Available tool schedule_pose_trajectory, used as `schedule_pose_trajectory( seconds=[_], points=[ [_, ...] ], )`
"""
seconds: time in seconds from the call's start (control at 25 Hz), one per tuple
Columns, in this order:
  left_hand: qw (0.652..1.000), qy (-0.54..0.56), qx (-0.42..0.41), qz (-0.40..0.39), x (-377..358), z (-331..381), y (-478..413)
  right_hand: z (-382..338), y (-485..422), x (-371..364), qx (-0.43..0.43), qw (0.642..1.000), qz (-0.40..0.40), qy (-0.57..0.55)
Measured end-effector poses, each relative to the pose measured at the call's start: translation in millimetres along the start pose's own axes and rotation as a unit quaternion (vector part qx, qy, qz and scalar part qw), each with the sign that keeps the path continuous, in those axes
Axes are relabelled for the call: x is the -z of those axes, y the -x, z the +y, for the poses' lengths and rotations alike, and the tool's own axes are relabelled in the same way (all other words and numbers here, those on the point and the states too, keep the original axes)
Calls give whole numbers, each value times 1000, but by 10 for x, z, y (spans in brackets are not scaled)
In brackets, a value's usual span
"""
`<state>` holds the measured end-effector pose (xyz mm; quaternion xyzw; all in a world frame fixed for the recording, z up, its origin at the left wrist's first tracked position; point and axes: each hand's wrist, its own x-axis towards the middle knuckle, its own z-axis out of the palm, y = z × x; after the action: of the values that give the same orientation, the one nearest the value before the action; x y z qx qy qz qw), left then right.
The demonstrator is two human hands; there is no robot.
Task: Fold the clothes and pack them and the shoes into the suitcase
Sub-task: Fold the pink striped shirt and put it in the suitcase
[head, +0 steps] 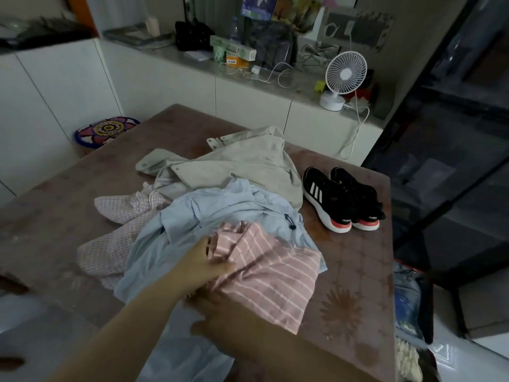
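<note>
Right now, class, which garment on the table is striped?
The pink shirt with thin white stripes, topmost and nearest. The beige jacket and pale blue shirt are plain; the pink-and-white cloth is checked.

A: What colours are the clothes?
B: The striped shirt [271, 274] is pink with thin white lines, the blue shirt [220, 210] pale, the jacket [248, 158] beige.
A: And the shoes [334, 198]?
B: Black, white side stripes, white soles, coral heels; brown flowered bench [355, 274].

A home room: white cabinets [248, 103] at twelve o'clock carry a ledge [289, 81] cluttered with a desk fan [345, 75], charger cables [271, 74] and boxes [234, 52]; a patterned cushion [106, 130] sits at ten o'clock beside the floral tabletop [358, 271].
</note>
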<state>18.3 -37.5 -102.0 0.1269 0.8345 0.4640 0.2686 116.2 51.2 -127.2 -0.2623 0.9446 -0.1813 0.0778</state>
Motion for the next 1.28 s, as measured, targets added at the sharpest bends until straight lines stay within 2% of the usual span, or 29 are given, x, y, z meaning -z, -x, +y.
schedule_pose_trajectory(
  seconds=[0.04, 0.12, 0.16, 0.2, 0.24, 0.32, 0.36, 0.4, 0.44, 0.52, 0.64, 0.68, 0.76, 0.8, 0.84, 0.88, 0.96, 1.04, 1.12, 1.2, 1.28],
  points=[
    [998, -60, -28, 17, -24, -72, -40, 36, 84, -70, 0, 999, 23, 25],
    [987, -132, -75, 60, -105, -135, -81, 122, 355, -109, -12, 986, 165, 17],
    [976, -160, -108, 97, -168, -135, -84, 229, 503, -138, -28, 968, 251, -8],
    [956, -197, -159, 147, -230, -114, -65, 328, 626, -141, -77, 951, 298, -33],
    [921, -249, -219, 204, -302, -88, -50, 391, 713, -113, -171, 924, 336, -62],
    [853, -344, -294, 261, -394, -70, -119, 498, 747, -97, -382, 827, 365, -191],
    [844, -368, -291, 262, -414, -44, -181, 549, 707, -76, -440, 778, 362, -264],
    [852, -374, -272, 248, -431, -9, -260, 582, 671, -47, -463, 749, 356, -312],
    [866, -366, -258, 224, -436, 37, -341, 597, 646, -12, -470, 741, 353, -325],
    [892, -310, -249, 216, -372, 154, -445, 611, 680, 2, -483, 738, 337, -328],
    [939, -171, -186, 234, -97, 176, -528, 601, 902, -103, -526, 727, 307, -316],
    [938, -176, -187, 233, -41, 160, -531, 584, 967, -152, -544, 714, 310, -315],
    [922, -265, -208, 189, -81, 155, -501, 534, 1010, -225, -576, 653, 323, -372],
    [909, -321, -211, 161, -178, 152, -476, 518, 995, -250, -590, 621, 308, -414],
    [896, -357, -220, 149, -284, 143, -472, 512, 976, -274, -600, 604, 279, -444],
    [890, -362, -231, 155, -354, 151, -487, 508, 964, -298, -608, 602, 243, -457],
    [901, -318, -229, 186, -335, 183, -518, 479, 987, -282, -600, 603, 229, -473],
    [912, -284, -206, 212, -278, 196, -528, 483, 1135, -222, -582, 622, 257, -457],
    [922, -251, -196, 220, -313, 246, -488, 448, 1409, -109, -587, 642, 296, -395],
    [937, -232, -177, 194, -499, 302, -458, 394, 1798, -2, -592, 626, 337, -380],
    [942, -268, -162, 122, -779, 319, -446, 390, 2218, 29, -616, 607, 330, -380]
  ],
)
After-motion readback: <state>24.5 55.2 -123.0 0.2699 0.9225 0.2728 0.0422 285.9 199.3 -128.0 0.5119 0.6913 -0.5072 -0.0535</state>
